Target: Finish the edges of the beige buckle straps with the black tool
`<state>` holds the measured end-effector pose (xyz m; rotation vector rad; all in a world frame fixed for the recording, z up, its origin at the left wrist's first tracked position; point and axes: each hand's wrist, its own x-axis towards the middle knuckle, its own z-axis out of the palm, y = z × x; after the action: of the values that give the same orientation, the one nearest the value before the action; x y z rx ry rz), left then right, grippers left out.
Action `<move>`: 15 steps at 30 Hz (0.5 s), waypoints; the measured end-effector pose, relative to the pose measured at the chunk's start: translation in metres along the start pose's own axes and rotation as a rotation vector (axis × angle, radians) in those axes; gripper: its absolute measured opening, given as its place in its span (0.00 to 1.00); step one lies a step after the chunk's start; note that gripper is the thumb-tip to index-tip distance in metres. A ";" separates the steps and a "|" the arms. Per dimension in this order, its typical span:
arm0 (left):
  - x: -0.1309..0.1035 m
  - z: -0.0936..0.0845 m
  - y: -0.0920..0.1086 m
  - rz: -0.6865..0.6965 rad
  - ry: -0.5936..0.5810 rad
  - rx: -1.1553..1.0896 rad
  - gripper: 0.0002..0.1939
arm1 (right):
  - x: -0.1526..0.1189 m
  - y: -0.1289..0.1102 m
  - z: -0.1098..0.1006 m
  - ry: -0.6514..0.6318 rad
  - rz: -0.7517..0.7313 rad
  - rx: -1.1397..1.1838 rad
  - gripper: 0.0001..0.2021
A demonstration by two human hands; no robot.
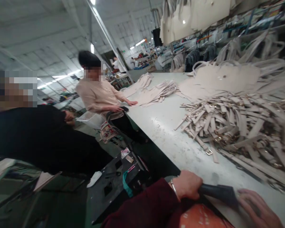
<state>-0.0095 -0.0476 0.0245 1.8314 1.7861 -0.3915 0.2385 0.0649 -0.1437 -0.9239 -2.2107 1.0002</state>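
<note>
My left hand (187, 184), with a bracelet at the wrist, is closed round one end of a dark, flat object (218, 193) near the table's front edge. At the other end of it is my right hand (260, 207), blurred, its fingers bent against or beside the dark piece; whether they grip it is unclear. Above my hands, a large heap of beige straps with metal buckles (218, 123) covers the right part of the pale table (161, 126).
Beige bag pieces with handles (225, 76) lie behind the straps, more (156, 91) farther left. A person in a beige top (99, 95) stands at the table; another in black (38, 139) is at the left. A black stand with small tools (109, 186) is left of my arm.
</note>
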 end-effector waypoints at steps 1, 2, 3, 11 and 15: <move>-0.002 -0.001 0.003 -0.055 -0.008 -0.004 0.15 | -0.002 -0.013 -0.003 0.002 0.036 0.011 0.13; -0.004 -0.002 0.004 -0.114 0.008 -0.012 0.14 | -0.002 -0.026 -0.006 -0.015 0.053 0.033 0.12; -0.004 -0.003 0.005 -0.102 0.014 -0.012 0.14 | -0.002 -0.036 -0.009 -0.020 0.062 0.049 0.11; 0.036 0.009 -0.001 -0.114 -0.085 0.014 0.13 | -0.001 -0.036 -0.024 0.106 0.071 -0.219 0.10; 0.040 0.005 0.002 -0.156 -0.103 0.056 0.14 | -0.007 -0.032 -0.026 0.081 0.050 -0.261 0.09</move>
<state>-0.0037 -0.0177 -0.0014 1.6811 1.8692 -0.5903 0.2492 0.0546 -0.1043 -1.1186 -2.2941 0.6923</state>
